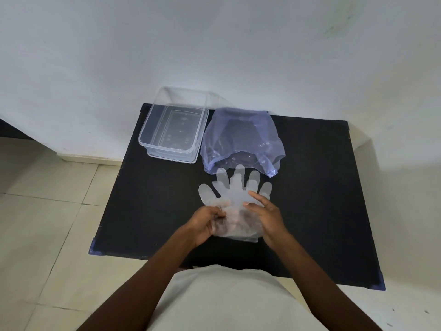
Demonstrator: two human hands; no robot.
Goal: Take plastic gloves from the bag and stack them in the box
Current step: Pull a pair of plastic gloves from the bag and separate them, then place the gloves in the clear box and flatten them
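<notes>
Black tabletop (310, 187) set against a white wall (214, 44), with pale floor tiles (47, 211) to our left. Our left hand (205, 223) pinches the cuff edge of a clear plastic glove (235, 192) lying flat, fingers pointing away; our right hand (265, 211) rests on it with fingers loosely spread, gripping nothing. Beyond lie the bluish plastic bag (241, 139) and, just left of it, the transparent box (173, 132). We cannot tell how many gloves overlap, nor what the bag holds.
</notes>
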